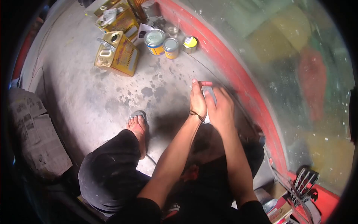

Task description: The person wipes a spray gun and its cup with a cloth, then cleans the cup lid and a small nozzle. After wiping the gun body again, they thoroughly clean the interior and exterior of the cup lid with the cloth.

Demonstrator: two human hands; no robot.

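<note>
Both hands are together in front of me, above the floor, around a thin grey-white piece like folded paper or cloth; I cannot tell which. My left hand, with a dark bracelet at the wrist, cups the piece from the left, its index finger bent across the far end. From the right, my right hand closes over the same piece, thumb pressed along it and its fingers slightly blurred. Some of the piece's pale lower edge shows between the palms; most of it is hidden.
Yellow thinner cans stand ahead on the stained concrete floor. Several paint tins, including a blue-and-yellow one, sit beside a red-edged glass panel. Newspaper lies at left; a metal rack is at lower right.
</note>
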